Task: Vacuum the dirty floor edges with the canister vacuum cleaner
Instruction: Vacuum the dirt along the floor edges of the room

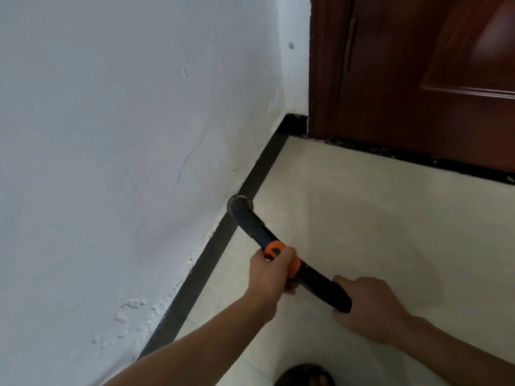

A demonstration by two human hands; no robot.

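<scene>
Vacuum wand (255,225) slants down from our hands to the black baseboard (211,254), its round tip touching the foot of the wall (111,135). Our left hand (271,274) curls its fingers (286,253) round the orange collar (274,247); our right hand (370,307) grips the rear end above the beige floor (348,218).

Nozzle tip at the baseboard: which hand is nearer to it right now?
Left. The left hand grips the wand at its orange collar, just behind the nozzle tip. The right hand holds the wand's rear end, farther back.
</scene>
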